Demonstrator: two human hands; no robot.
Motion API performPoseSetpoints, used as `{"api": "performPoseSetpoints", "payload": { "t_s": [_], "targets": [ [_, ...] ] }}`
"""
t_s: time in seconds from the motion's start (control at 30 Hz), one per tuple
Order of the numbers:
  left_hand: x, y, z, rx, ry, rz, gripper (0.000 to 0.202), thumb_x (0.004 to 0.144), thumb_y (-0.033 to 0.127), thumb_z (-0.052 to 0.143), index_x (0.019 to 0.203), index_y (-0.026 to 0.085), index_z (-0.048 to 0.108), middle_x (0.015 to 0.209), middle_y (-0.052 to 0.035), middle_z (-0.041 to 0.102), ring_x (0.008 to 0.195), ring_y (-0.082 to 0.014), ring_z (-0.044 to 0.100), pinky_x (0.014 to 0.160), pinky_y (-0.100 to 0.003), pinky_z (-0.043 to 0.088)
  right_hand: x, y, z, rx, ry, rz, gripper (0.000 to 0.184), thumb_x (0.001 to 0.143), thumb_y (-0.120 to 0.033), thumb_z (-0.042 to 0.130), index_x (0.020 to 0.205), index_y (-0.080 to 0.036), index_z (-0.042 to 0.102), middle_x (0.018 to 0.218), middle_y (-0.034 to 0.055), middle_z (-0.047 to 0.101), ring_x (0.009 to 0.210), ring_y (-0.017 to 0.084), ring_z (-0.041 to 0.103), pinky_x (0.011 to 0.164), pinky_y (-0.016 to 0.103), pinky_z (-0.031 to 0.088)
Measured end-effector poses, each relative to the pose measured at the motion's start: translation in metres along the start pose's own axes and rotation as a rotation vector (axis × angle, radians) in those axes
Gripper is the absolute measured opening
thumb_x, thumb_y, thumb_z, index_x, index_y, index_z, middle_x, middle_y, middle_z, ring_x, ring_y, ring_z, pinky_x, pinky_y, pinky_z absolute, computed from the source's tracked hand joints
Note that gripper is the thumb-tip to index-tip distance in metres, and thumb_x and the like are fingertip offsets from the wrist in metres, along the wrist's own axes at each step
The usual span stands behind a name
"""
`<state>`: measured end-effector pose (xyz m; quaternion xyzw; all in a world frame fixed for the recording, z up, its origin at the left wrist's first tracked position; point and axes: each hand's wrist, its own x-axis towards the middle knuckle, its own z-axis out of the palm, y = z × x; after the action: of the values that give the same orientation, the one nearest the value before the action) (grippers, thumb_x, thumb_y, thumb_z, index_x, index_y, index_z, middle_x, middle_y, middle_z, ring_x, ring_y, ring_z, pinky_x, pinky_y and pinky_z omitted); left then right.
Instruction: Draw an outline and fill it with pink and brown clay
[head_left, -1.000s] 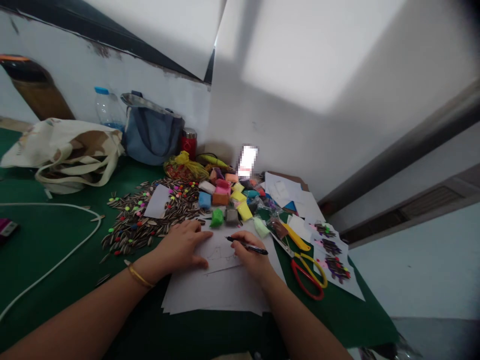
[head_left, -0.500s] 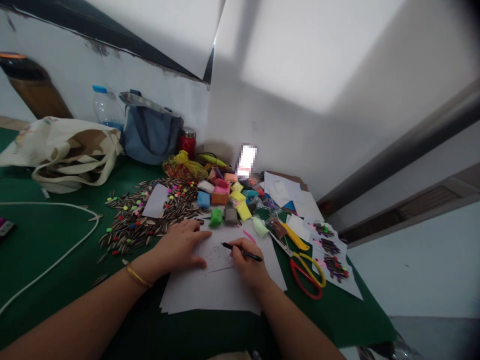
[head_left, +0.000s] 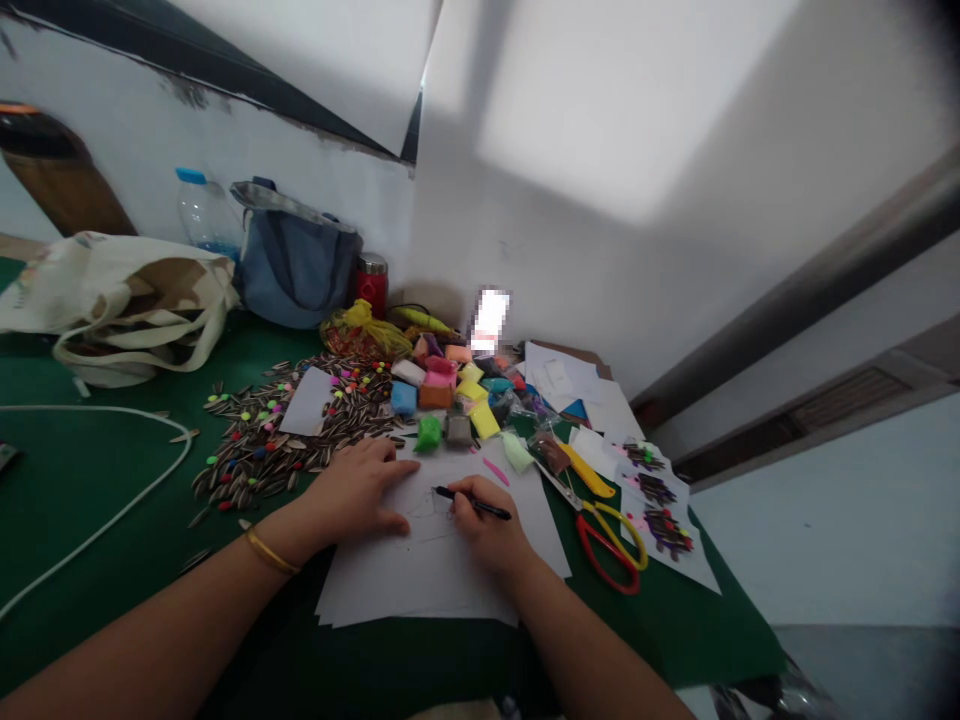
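Note:
My right hand (head_left: pixel 487 525) is closed round a black pen (head_left: pixel 472 503) whose tip rests on a faint line drawing on a white sheet of paper (head_left: pixel 435 570). My left hand (head_left: pixel 356 492) lies flat on the same sheet just left of the drawing, fingers spread, pressing it down. A gold bangle (head_left: pixel 270 552) sits on my left wrist. The sheet tops a small stack of paper on the green table (head_left: pixel 90 470).
A heap of sunflower seeds (head_left: pixel 277 440) with coloured beads lies left of the paper. Coloured clay blocks (head_left: pixel 442 390) sit behind it. Scissors with red and yellow handles (head_left: pixel 611 535) and finished seed pictures (head_left: pixel 660 505) lie right. Bags (head_left: pixel 135 300), a bottle (head_left: pixel 199 210) and a white cable (head_left: pixel 105 510) fill the left.
My right hand has slid the pen a little to the left across the drawing. My left hand stays pressed on the paper.

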<state>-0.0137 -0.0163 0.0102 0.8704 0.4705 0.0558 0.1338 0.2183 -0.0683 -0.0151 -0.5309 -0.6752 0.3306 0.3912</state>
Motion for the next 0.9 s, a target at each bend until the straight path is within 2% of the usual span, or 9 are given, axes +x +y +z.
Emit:
{"api": "performPoseSetpoints", "payload": {
  "t_s": [0.27, 0.43, 0.7, 0.9],
  "targets": [
    [0.0011, -0.0001, 0.0, -0.001, 0.002, 0.0, 0.081, 0.056, 0.064, 0.076, 0.13, 0.038, 0.056, 0.116, -0.0068, 0.055, 0.11, -0.0319, 0.049, 0.091, -0.041, 0.037, 0.0015, 0.0051, 0.0007, -0.046, 0.022, -0.005, 0.018, 0.081, -0.019, 0.052, 0.089, -0.02, 0.068, 0.076, 0.0005, 0.066, 0.072, 0.016, 0.061, 0.066, 0.026, 0.046],
    [0.0016, 0.0003, -0.0013, -0.004, -0.01, -0.003, 0.08, 0.057, 0.064, 0.076, 0.13, 0.037, 0.056, 0.116, -0.0073, 0.054, 0.11, -0.0316, 0.049, 0.091, -0.041, 0.037, 0.0003, 0.0053, 0.0004, -0.014, 0.08, 0.035, 0.018, 0.084, -0.021, 0.051, 0.091, -0.019, 0.067, 0.08, 0.0016, 0.067, 0.075, 0.016, 0.062, 0.069, 0.027, 0.047],
    [0.002, 0.0007, -0.0011, 0.0, -0.009, -0.007, 0.08, 0.056, 0.063, 0.076, 0.129, 0.037, 0.057, 0.116, -0.0078, 0.055, 0.11, -0.0323, 0.049, 0.091, -0.042, 0.037, 0.0019, 0.0015, -0.0004, -0.044, 0.06, 0.037, 0.02, 0.084, -0.022, 0.051, 0.095, -0.02, 0.068, 0.078, 0.0008, 0.066, 0.074, 0.016, 0.061, 0.069, 0.027, 0.047],
    [0.0015, -0.0004, 0.0, 0.0, 0.006, 0.007, 0.08, 0.057, 0.064, 0.075, 0.13, 0.037, 0.056, 0.115, -0.0074, 0.055, 0.11, -0.032, 0.049, 0.091, -0.042, 0.037, 0.0018, 0.0023, -0.0003, -0.081, 0.078, 0.028, 0.019, 0.082, -0.02, 0.051, 0.09, -0.02, 0.068, 0.075, 0.0007, 0.064, 0.072, 0.017, 0.06, 0.068, 0.027, 0.046]
  ]
}}
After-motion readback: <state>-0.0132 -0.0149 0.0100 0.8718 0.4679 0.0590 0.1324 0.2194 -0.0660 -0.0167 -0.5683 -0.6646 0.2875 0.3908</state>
